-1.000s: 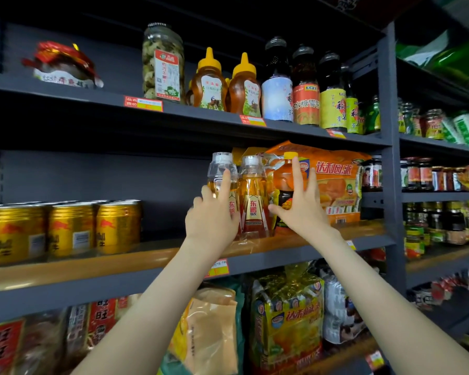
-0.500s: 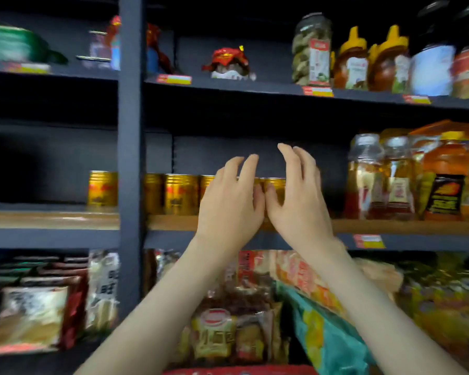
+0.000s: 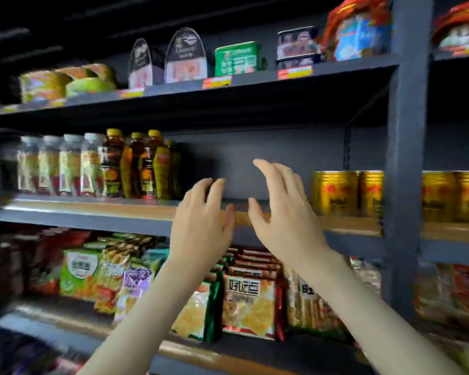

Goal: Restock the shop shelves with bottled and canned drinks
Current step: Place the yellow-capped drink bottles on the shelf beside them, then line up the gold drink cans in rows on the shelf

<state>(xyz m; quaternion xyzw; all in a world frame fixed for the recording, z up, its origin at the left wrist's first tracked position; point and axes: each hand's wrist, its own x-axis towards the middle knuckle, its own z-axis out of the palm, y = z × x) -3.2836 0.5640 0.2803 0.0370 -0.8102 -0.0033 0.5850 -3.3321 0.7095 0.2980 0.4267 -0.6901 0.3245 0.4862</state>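
I have both hands up in the middle of the frame, in front of the middle shelf (image 3: pixel 92 212). The left hand (image 3: pixel 201 228) and the right hand (image 3: pixel 284 215) are near each other but not touching. Their fingers are loosely spread and a little bent, and neither hand carries anything. They hover before a bare stretch of that shelf; I can't tell whether any fingertip touches its wooden front edge.

The drinks sit on either side of this gap. At centre left stand the clear bottles (image 3: pixel 63 166) and, just beside them, the dark bottles (image 3: pixel 144 166) with yellow caps. At centre right stand the gold cans (image 3: pixel 347 193), with more of them past the upright post (image 3: pixel 406 158). The picture is smeared, so I can't read any labels.

My reading is that the step in hand is filling this gap. Since the hands hold nothing, the next move should be to fetch stock, which I can't see anywhere in frame. To do it well I'd set like next to like: bottles against the yellow-capped row, cans against the gold ones. Each should go in upright, back of the shelf first, label outward. I'd steer my wrists clear of the tall bottles, which look easy to tip. The snack bags (image 3: pixel 248 301) below and the tins (image 3: pixel 186 58) above I'd leave alone.
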